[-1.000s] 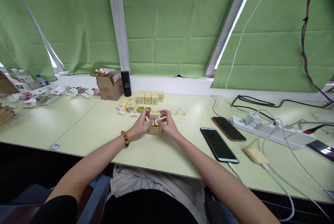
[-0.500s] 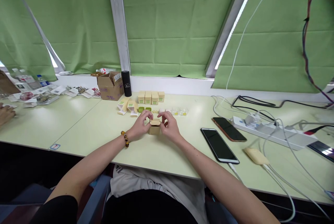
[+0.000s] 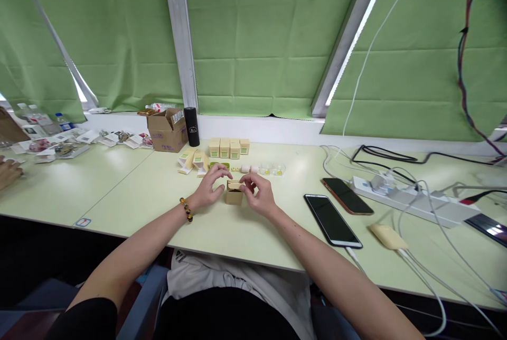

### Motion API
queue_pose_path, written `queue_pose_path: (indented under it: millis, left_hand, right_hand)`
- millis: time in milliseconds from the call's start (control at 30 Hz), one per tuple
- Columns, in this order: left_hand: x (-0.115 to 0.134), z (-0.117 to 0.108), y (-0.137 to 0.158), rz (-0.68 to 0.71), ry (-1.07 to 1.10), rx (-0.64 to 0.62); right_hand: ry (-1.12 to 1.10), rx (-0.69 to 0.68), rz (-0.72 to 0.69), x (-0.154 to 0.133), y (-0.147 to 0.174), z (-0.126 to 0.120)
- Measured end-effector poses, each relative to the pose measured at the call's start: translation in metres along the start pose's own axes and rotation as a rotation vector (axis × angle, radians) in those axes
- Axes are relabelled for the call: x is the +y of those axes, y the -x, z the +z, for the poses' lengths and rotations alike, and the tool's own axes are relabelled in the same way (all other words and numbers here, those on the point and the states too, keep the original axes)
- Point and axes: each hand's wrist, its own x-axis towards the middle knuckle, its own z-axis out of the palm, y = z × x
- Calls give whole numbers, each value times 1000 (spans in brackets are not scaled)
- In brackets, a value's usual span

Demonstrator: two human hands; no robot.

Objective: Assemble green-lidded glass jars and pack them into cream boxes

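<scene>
A small tan cardboard box stands upright on the table between my hands, its top flap partly raised. My right hand pinches the flap at the box's upper right corner. On the other side, my left hand is open, thumb and fingers apart, just off the box's left side. Behind the hands lie flat, unfolded cartons, a green item, pale pink cylinders and clear round containers. Several closed small boxes stand in a row farther back.
To the right lie a white-edged phone, a second phone, a power strip and a yellowish charger with cables. A larger carton and black cylinder stand back left. Another person's hand shows at far left.
My left hand has let go of the box and drawn left, its fingers opening. My right hand stays at the flap, which has tilted slightly.
</scene>
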Motion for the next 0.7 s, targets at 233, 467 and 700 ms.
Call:
queue_pose_path:
  millis: [233, 467, 700]
  left_hand:
    - [1, -3, 4, 65, -159, -17]
    - [0, -3, 4, 107, -230, -44]
    - [2, -4, 4, 102, -286, -62]
  right_hand:
    - [70, -19, -37, 4, 1, 0]
    - [188, -71, -152, 9, 2, -3]
    - [244, -89, -194, 10, 2, -3]
